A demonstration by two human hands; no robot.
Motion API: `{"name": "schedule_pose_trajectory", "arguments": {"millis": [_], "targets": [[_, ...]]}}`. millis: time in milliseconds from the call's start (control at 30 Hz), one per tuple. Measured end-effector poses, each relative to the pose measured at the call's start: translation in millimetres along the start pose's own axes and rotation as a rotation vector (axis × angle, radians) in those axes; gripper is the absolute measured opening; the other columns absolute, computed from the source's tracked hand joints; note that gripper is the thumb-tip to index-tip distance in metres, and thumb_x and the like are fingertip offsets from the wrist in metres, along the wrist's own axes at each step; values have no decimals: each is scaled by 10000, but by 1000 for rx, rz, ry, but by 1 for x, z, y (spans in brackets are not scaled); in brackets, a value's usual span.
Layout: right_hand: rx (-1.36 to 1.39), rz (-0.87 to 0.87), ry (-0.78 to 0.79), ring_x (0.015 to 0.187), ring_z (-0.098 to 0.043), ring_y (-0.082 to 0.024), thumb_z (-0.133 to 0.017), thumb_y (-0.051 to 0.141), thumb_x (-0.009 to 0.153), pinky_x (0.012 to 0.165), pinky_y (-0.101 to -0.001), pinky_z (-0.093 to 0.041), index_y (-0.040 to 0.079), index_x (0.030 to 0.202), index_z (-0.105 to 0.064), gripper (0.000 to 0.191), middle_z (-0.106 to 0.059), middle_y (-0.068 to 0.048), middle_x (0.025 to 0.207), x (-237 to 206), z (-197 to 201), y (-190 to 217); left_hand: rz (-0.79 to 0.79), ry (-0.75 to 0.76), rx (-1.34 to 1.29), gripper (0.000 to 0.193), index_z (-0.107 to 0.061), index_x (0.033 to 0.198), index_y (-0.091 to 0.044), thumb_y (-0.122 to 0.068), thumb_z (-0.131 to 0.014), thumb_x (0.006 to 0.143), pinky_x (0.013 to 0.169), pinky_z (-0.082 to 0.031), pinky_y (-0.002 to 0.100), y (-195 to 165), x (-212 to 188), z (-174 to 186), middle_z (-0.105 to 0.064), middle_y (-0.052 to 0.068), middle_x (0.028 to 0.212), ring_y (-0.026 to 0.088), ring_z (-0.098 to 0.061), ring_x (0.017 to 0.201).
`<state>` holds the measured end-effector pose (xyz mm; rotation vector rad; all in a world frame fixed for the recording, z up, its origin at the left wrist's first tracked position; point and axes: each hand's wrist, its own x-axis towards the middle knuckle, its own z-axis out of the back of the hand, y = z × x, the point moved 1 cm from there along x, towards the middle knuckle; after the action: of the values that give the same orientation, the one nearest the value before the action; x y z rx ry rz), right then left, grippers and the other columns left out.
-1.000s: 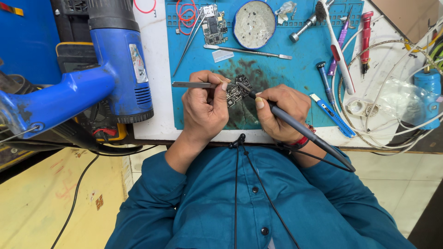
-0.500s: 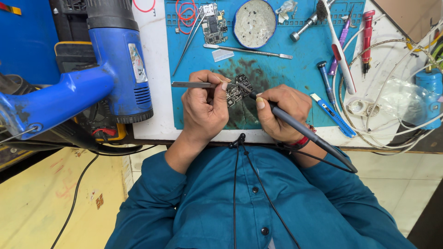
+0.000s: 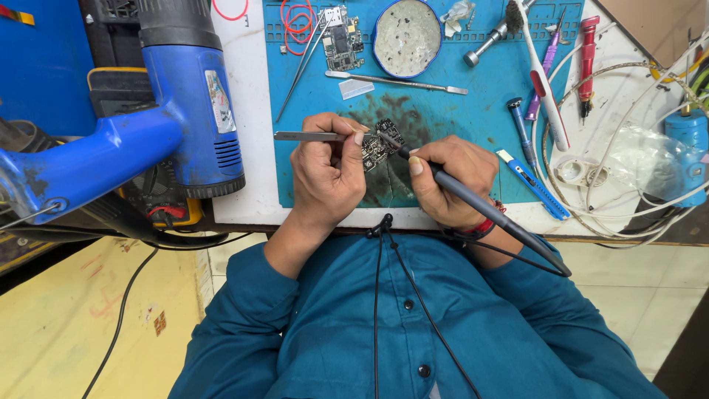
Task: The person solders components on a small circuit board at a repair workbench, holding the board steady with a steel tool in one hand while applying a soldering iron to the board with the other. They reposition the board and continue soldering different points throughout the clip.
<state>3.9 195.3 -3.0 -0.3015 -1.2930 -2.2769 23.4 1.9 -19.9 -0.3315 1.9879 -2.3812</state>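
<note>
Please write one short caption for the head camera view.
Left hand holds tweezers, right hand a soldering iron on a circuit board.

Thin bare-metal tweezers (image 3: 310, 136) are gleaming; slim matt black plastic soldering iron (image 3: 480, 207); stained blue rubbery work mat (image 3: 487, 89); glossy blue plastic heat gun (image 3: 185, 111).

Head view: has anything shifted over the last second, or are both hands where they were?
Nothing visibly changed. The left hand still pinches the metal tweezers at the small circuit board, and the right hand still holds the dark soldering iron with its tip at the board. The blue mat and the blue heat gun lie as before.
</note>
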Motion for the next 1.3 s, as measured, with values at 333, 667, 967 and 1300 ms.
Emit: {"name": "schedule_pose_trajectory", "arguments": {"millis": [333,667,967,1300], "targets": [[-9,-3,7,617,-625,-227,-722,57,981,580,-334,-464,29,969,-654,74,-656,-92,748,1,0,1,2,1,-12,149,-476,1136,-16,1,-612,1078,632,-520,207,0,0,0,-714,117,1009,60,-637,744],[-8,-2,9,609,-620,-224,-731,50,972,572,-333,-459,30,975,-658,77,-650,-88,738,1,0,0,-13,3,-22,154,-470,1143,-15,4,-610,1083,650,-529,212,1,0,0,-710,117,1017,64,-644,764],[-15,-3,13,616,-627,-225,-731,52,976,575,-333,-463,32,971,-654,80,-660,-89,751,1,0,0,-13,9,-14,151,-470,1141,-17,-1,-608,1082,640,-534,215,2,0,0,-711,125,1014,64,-642,749],[-13,2,8,621,-631,-225,-731,53,976,579,-331,-467,30,973,-653,81,-666,-93,761,0,-1,-1,-9,7,-21,155,-468,1147,-16,2,-608,1084,657,-541,218,2,0,0,-710,123,1016,70,-656,775]]}}
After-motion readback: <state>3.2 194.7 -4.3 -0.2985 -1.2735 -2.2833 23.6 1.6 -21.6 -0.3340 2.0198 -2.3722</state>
